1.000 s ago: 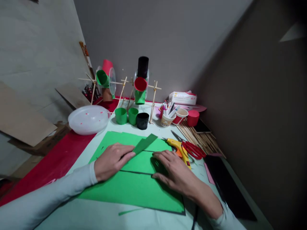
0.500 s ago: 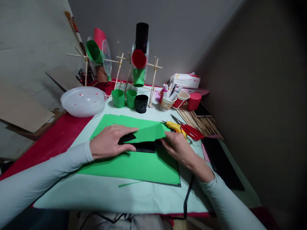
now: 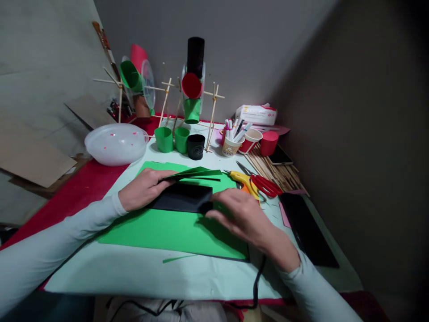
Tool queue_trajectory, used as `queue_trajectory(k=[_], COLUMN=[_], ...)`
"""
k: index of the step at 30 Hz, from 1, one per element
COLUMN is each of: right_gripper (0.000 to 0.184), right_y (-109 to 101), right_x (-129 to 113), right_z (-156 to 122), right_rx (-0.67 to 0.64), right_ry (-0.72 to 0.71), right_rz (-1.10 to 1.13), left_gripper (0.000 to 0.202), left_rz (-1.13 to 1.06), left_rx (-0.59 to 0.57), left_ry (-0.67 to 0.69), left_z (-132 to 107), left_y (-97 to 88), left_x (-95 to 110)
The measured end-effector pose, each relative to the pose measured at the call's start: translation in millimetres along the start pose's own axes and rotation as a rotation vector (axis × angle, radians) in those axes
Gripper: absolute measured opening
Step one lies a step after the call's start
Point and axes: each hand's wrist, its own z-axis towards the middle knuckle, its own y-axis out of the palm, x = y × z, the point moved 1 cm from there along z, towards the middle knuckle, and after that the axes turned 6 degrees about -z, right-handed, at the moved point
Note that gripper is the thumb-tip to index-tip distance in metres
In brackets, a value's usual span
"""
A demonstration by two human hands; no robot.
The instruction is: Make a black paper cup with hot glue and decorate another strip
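My left hand point(image 3: 144, 190) pinches a stack of narrow green paper strips point(image 3: 197, 172), lifted and fanned slightly at their right ends. A thin dark edge shows under the strips. Just below them lies a black paper strip point(image 3: 182, 197), over a large green sheet point(image 3: 167, 230). My right hand point(image 3: 243, 217) is at the black strip's right end, fingers curled, with the corner between thumb and fingers. The fingertips are partly hidden. Beneath the green sheet, a dark sheet's edge shows at the lower right.
Right of the sheets lie a yellow glue gun point(image 3: 246, 181), red-handled scissors point(image 3: 266, 185) and wooden sticks point(image 3: 264, 163). Green cups point(image 3: 164, 141), a black cup point(image 3: 196, 147) and a marker cup point(image 3: 233, 145) stand behind, near a stick frame point(image 3: 214, 105). A plastic bowl point(image 3: 115, 145) sits left.
The green strips have tilted up and away in my left hand, baring more of the black strip. My right hand has left the green strips' end and moved slightly lower, to the black strip.
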Motion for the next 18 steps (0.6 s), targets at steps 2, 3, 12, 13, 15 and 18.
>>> queue_trajectory(k=[2, 3, 12, 13, 15, 18], right_gripper=[0.023, 0.024, 0.017, 0.017, 0.015, 0.01], right_y=[11, 16, 20, 20, 21, 23], right_x=[-6, -8, -12, -12, -13, -14], right_z=[1, 1, 3, 3, 3, 2], right_rx=[-0.134, -0.179, -0.305, -0.298, -0.281, -0.253], right_ry=[-0.068, -0.072, -0.103, -0.108, -0.115, -0.094], right_rz=[-0.042, -0.074, -0.232, -0.236, -0.237, -0.242], left_gripper=[0.046, 0.045, 0.042, 0.041, 0.04, 0.04], left_rz=[-0.039, -0.056, -0.163, -0.168, -0.177, -0.188], left_rx=[-0.003, -0.004, -0.035, -0.042, -0.051, -0.061], left_ry=[0.003, 0.001, -0.041, -0.047, -0.054, -0.053], left_z=[0, 0, 5, 5, 5, 5], left_y=[-1.9, -2.7, -9.8, -10.4, -11.3, -11.9], left_x=[-1, -3, -14, -14, -12, -10])
